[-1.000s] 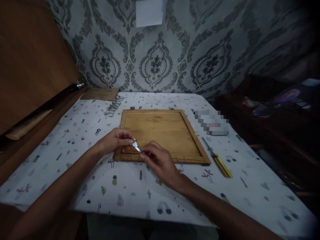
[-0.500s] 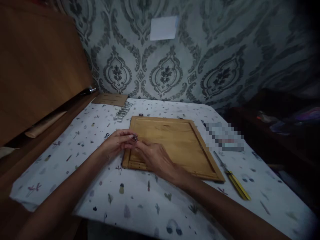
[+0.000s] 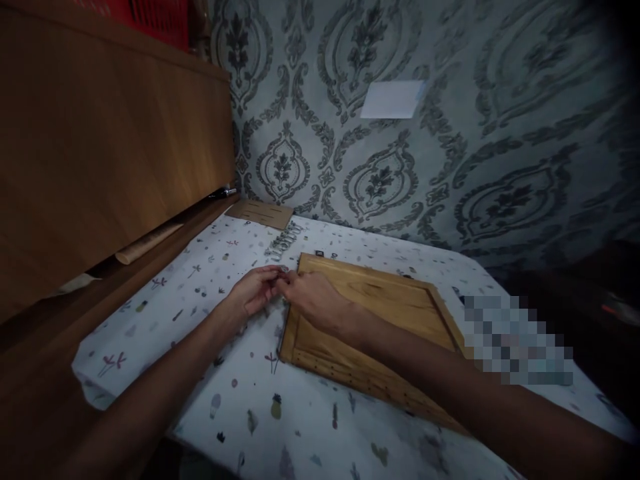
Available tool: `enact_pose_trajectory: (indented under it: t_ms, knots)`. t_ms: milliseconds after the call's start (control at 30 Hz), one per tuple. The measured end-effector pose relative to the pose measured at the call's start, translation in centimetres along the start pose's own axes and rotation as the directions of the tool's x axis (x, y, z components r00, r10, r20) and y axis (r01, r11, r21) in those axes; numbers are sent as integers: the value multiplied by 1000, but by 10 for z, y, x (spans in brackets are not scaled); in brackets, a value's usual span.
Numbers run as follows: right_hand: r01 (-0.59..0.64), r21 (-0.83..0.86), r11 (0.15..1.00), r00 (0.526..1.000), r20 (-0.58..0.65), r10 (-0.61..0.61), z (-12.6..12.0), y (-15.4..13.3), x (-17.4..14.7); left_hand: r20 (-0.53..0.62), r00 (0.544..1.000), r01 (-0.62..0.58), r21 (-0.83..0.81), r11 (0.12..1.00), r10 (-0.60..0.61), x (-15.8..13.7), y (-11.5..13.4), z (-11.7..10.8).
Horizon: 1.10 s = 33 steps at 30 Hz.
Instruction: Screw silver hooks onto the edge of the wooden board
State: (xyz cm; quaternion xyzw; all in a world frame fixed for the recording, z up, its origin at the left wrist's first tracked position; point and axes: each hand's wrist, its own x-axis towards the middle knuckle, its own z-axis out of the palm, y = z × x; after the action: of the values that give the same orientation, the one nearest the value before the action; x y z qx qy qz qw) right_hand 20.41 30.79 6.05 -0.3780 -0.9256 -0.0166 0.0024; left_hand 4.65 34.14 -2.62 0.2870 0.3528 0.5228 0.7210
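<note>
We see both hands near the middle of the frame, fingertips together just beyond the upper-left edge of the board (image 3: pixel 390 303). Our left hand (image 3: pixel 257 290) has thumb and fingers drawn together in a pinch on a small metal piece (image 3: pixel 283 269), which shows only as a grey glint at the fingertips. Our right hand (image 3: pixel 317 300) is curled, its fingertips at the same piece; its back hides most of the fingers, so we cannot tell whether it grips too. The piece is thus left of centre, between the two hands, and its shape is too small and hidden for us to read. The board lies flat on the printed cloth (image 3: pixel 300 427), centre to lower right, with our right forearm passing over it and a line of small holes along its near edge. Above our hands, a row of metal parts (image 3: pixel 284 241) runs slantwise on the cloth, beside a flat cardboard (image 3: pixel 261 213) with slits. We have a wooden cabinet (image 3: pixel 125 133) at upper left, and a white paper (image 3: pixel 393 100) on the patterned wall (image 3: pixel 310 100) at upper right.
</note>
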Motion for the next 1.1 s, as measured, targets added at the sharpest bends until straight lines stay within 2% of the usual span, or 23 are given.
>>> enact_pose_trajectory:
  t_ms: [200, 333, 433, 533, 667, 767, 833, 933, 1100]
  knots:
    - [-72, 230, 970, 994, -66, 90, 0, 12, -14, -27, 997, -68, 235, 970, 77, 0, 5, -3]
    - [-109, 507, 855, 967, -144, 209, 15, 7, -47, -61, 984, -121, 477, 871, 170, 13, 22, -14]
    - [-80, 713, 696, 959, -136, 249, 34, -6, -75, -51, 973, -123, 707, 696, 224, 27, 36, -21]
    - [-55, 853, 518, 955, -107, 278, 49, -19, -97, 25, 963, -144, 890, 433, 269, 37, 44, -23]
    - [-40, 940, 340, 939, -80, 333, 61, -25, -112, 180, 942, -213, 973, 88, 285, 39, 44, -20]
    - [-23, 968, 250, 927, -73, 368, 70, -25, -116, 263, 924, -245, 965, -96, 279, 38, 43, -21]
    - [-12, 978, 206, 922, -69, 382, 76, -26, -118, 293, 913, -250, 951, -180, 284, 37, 44, -24]
    - [5, 986, 165, 918, -70, 391, 81, -27, -120, 316, 900, -243, 936, -255, 301, 37, 47, -30]
    - [40, 989, 145, 913, -95, 397, 83, -28, -121, 321, 882, -229, 932, -281, 345, 33, 49, -35]
